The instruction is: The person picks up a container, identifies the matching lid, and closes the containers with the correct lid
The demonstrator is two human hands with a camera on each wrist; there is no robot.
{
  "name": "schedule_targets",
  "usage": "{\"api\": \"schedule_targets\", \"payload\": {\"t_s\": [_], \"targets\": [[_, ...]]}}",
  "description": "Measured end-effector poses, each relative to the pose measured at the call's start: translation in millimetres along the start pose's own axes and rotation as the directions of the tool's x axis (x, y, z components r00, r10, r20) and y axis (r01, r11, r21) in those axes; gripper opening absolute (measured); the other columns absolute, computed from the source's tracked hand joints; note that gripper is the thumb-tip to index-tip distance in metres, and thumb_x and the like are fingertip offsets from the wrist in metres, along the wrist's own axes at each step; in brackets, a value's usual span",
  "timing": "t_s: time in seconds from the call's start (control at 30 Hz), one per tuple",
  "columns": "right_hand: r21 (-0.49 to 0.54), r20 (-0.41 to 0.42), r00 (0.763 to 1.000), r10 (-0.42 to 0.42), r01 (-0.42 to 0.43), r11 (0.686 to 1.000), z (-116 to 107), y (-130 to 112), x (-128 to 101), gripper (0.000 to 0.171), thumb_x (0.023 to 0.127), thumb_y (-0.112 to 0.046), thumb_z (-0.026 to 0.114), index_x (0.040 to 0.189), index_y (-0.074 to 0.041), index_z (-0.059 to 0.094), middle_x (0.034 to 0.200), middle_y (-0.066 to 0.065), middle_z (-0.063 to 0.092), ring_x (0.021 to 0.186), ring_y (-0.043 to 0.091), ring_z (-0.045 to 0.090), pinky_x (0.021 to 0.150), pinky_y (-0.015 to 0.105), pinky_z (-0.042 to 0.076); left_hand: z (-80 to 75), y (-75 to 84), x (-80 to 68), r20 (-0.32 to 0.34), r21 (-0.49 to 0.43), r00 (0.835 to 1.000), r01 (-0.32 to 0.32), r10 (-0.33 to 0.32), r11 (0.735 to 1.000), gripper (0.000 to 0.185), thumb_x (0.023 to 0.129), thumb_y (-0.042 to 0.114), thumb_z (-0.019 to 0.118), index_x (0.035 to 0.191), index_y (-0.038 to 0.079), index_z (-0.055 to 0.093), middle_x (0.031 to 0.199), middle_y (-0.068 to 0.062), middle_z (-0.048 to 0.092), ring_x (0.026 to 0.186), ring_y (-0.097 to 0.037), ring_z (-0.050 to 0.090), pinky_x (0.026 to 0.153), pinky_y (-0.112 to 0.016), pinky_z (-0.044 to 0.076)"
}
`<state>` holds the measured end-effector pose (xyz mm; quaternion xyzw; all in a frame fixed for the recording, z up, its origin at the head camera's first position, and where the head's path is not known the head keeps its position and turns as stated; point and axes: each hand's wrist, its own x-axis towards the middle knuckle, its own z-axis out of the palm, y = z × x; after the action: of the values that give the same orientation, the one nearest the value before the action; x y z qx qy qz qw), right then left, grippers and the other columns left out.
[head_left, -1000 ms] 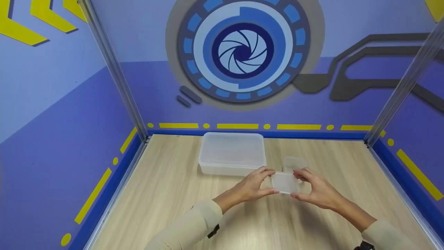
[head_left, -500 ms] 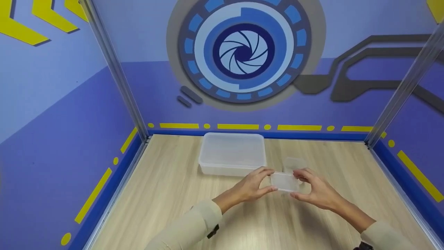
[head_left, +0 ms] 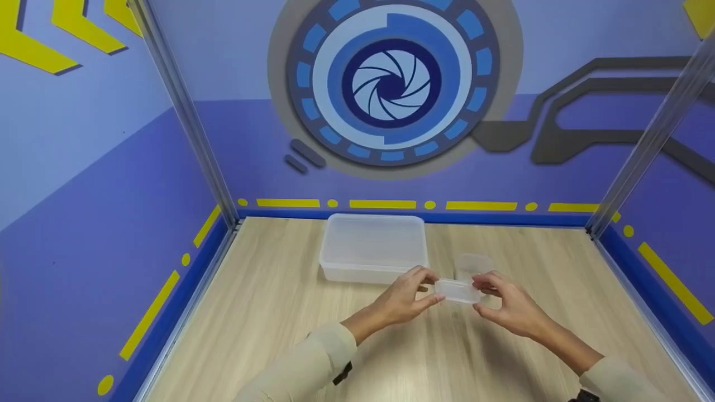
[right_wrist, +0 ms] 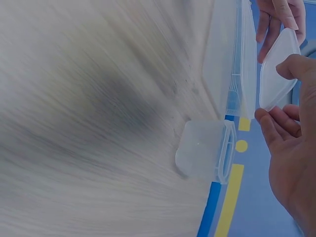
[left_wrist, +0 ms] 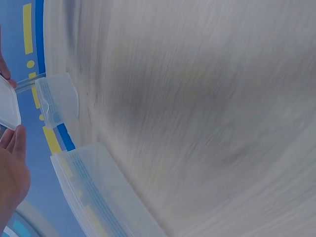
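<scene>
A small translucent plastic lid is held between both hands above the wooden table. My left hand grips its left end with fingers at the far edge and thumb at the near edge. At the right end, my right hand pinches it; the right wrist view shows the thumb against the lid and fingertips at its lower corner. Just behind the hands stands a small clear plastic container, partly covered by the right fingers and the lid in the head view.
A large translucent lidded box stands at the back of the table, close beyond the left hand. Patterned blue panels and metal posts enclose the table at the back and sides.
The lid has tilted between the hands, so its face looks narrower from the head. Both hands have shifted only slightly; the large box and small container stay put.
</scene>
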<state>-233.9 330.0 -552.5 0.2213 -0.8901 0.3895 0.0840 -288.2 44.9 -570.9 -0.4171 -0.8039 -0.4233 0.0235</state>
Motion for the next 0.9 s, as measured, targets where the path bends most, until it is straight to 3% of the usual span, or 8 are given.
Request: {"api": "schedule_targets", "payload": {"t_s": [0.2, 0.33, 0.53, 0.67, 0.9], "targets": [[0.070, 0.007, 0.999, 0.044, -0.044, 0.997, -0.5, -0.4, 0.4, 0.044, 0.091, -0.005, 0.083, 0.132, -0.001, 0.065, 0.122, 0.013, 0.068, 0.115, 0.032, 0.069, 0.099, 0.045, 0.056, 1.2, 0.0, -0.4, -0.012, -0.005, 1.000, -0.013, 0.013, 1.000, 0.031, 0.108, 0.030, 0.063, 0.125, 0.005, 0.059, 0.123, -0.007, 0.063, 0.118, -0.024, 0.067, 0.099, -0.024, 0.055], [0.102, 0.007, 0.999, 0.052, -0.052, 0.993, -0.9, 0.0, 0.4, 0.039, 0.095, -0.006, 0.080, 0.131, -0.001, 0.065, 0.119, 0.012, 0.070, 0.112, 0.030, 0.071, 0.098, 0.044, 0.057, 1.7, -0.2, -0.7, -0.034, 0.027, 0.999, -0.026, 0.027, 0.999, 0.029, 0.108, 0.030, 0.063, 0.123, 0.006, 0.060, 0.120, -0.006, 0.063, 0.114, -0.019, 0.068, 0.099, -0.024, 0.055], [0.144, 0.007, 0.999, 0.053, -0.053, 0.988, 0.6, -0.2, 0.3, 0.031, 0.099, -0.004, 0.074, 0.128, 0.001, 0.066, 0.113, 0.009, 0.071, 0.104, 0.021, 0.072, 0.093, 0.028, 0.059, 2.7, 0.1, 0.2, -0.072, 0.049, 0.996, -0.048, 0.052, 0.998, 0.020, 0.108, 0.024, 0.063, 0.116, 0.006, 0.063, 0.114, -0.005, 0.064, 0.108, -0.010, 0.067, 0.095, -0.020, 0.055], [0.151, 0.003, 0.998, 0.066, -0.066, 0.986, 2.8, -1.0, 0.3, 0.027, 0.099, -0.005, 0.074, 0.124, 0.001, 0.068, 0.109, 0.009, 0.071, 0.098, 0.017, 0.072, 0.087, 0.021, 0.058, 3.3, 0.9, 0.9, -0.088, 0.047, 0.996, -0.028, 0.032, 0.999, 0.012, 0.108, 0.016, 0.064, 0.113, 0.005, 0.065, 0.110, -0.006, 0.065, 0.103, -0.006, 0.067, 0.091, -0.014, 0.054], [0.141, -0.015, 0.998, 0.054, -0.052, 0.989, 5.0, -1.9, 0.8, 0.026, 0.102, -0.006, 0.070, 0.126, 0.002, 0.067, 0.106, 0.010, 0.072, 0.093, 0.016, 0.072, 0.081, 0.023, 0.060, 4.0, 1.8, 3.3, -0.100, 0.089, 0.995, 0.001, 0.008, 0.996, 0.004, 0.106, 0.008, 0.065, 0.110, 0.006, 0.065, 0.107, -0.004, 0.069, 0.093, 0.000, 0.067, 0.080, -0.009, 0.052]]}}
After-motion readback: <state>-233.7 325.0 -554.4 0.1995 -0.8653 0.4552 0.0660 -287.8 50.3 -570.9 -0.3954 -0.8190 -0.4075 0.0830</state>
